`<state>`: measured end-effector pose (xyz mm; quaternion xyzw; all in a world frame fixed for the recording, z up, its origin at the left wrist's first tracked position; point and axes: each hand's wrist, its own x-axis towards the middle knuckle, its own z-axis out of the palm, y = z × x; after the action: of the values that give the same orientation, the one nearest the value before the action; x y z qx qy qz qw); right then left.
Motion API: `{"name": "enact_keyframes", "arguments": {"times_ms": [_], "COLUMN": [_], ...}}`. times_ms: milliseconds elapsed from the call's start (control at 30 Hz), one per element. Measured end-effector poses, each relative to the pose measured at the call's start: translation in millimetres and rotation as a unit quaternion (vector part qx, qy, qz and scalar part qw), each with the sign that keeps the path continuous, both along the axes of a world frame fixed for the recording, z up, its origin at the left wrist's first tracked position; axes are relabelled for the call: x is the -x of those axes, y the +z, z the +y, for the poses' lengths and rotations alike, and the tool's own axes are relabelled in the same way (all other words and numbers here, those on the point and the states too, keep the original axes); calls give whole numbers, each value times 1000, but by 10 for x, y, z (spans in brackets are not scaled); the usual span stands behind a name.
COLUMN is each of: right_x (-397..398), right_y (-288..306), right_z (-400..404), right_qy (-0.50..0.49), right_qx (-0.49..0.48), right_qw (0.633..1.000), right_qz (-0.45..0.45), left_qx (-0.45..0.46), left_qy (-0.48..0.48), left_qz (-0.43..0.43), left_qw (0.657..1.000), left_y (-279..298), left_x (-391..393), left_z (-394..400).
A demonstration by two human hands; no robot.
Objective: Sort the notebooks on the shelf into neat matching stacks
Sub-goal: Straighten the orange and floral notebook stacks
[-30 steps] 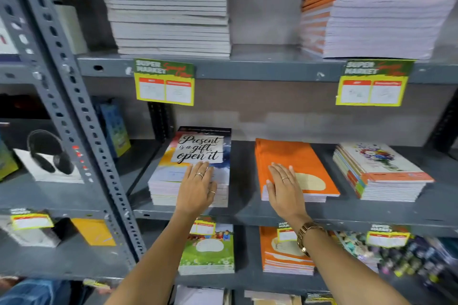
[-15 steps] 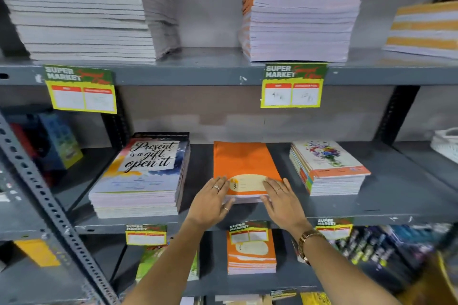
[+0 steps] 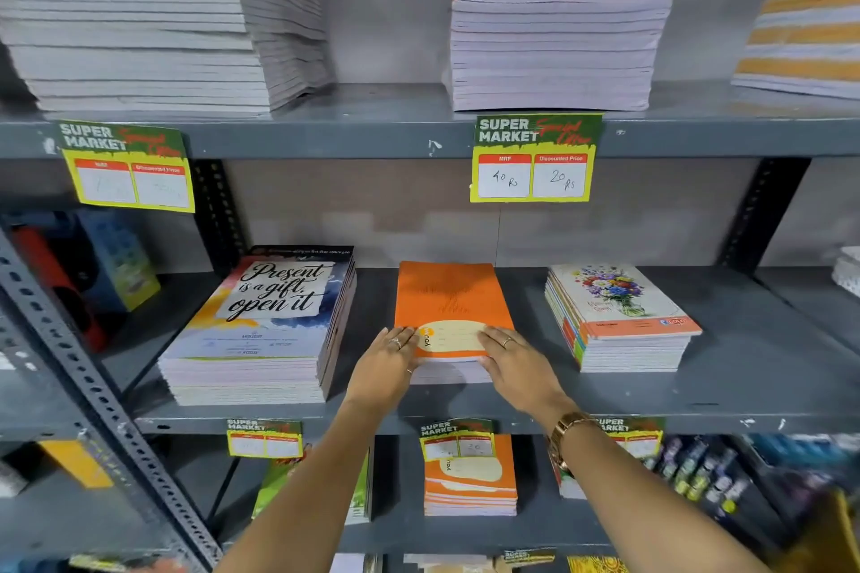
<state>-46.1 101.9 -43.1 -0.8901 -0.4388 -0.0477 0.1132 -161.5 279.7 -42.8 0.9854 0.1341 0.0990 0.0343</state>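
Note:
Three notebook stacks lie on the middle shelf (image 3: 744,400). The orange stack (image 3: 449,298) is in the centre. My left hand (image 3: 384,368) presses flat on its front left corner and my right hand (image 3: 516,363) on its front right corner, fingers on the top cover and thumbs at the front edge. To the left stands a taller stack with a "Present is a gift, open it" cover (image 3: 265,321). At the right sits a stack with a flower cover (image 3: 619,316).
The upper shelf holds two tall white-edged stacks (image 3: 139,14) (image 3: 554,33) and an orange-striped stack (image 3: 805,42). Yellow price tags (image 3: 535,158) hang from the shelf edges. Below is another orange stack (image 3: 470,479). A perforated steel upright (image 3: 93,391) stands at the left.
My left hand left the "Present is a gift" stack and joined my right hand on the orange stack. The orange stack now lies straight instead of skewed. The view shifted right.

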Motion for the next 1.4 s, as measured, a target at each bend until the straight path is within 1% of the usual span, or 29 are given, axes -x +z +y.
{"name": "enact_keyframes", "arguments": {"times_ms": [167, 500, 633, 967, 1100, 1300, 1400], "right_x": [-21, -56, -69, -80, -71, -85, -89], "right_y": [-37, -24, -54, -6, 12, 12, 0], "right_z": [8, 33, 30, 24, 16, 11, -91], "right_qy": [-8, -14, -16, -2, -1, 8, 0], "right_qx": [-7, -10, 3, 33, 35, 50, 9], "right_qw": [1000, 1000, 1000, 999, 999, 999, 1000], "right_qz": [6, 11, 2, -1, 11, 5, -3], "left_qx": [18, 57, 64, 44, 26, 6, -36], "left_qy": [11, 18, 19, 36, 32, 27, 23], "left_qz": [11, 4, 9, 54, 46, 40, 10], "left_qw": [1000, 998, 998, 997, 998, 999, 999], "left_y": [-11, 8, 1, -25, 20, -21, 0], "left_x": [-25, -42, -38, -53, -19, -36, -22], "left_z": [12, 40, 38, 30, -19, -12, -88]}}
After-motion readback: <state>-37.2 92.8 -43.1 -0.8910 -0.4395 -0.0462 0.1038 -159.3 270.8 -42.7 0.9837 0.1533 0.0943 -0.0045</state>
